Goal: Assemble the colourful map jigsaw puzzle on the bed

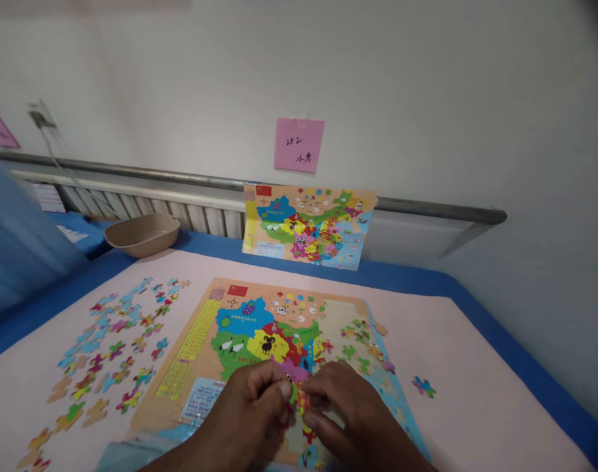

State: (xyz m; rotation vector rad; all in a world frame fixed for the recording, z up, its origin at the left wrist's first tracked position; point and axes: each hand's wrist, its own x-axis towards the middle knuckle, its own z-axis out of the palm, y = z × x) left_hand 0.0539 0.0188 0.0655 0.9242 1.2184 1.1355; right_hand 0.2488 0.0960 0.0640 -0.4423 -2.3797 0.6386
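Two hands pinch one puzzle piece (302,398) | left grip (259,400), right grip (338,403) grasping it | long axis upright over puzzle board (200,341)

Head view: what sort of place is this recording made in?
Probably an indoor room with a workstation set against a wall: a pink-covered table holding a colourful map jigsaw board, a pink handwritten sticky note on the white wall, and a slatted white radiator behind.

White wall (427,78), metal rail (427,208), pink-topped table (476,406).
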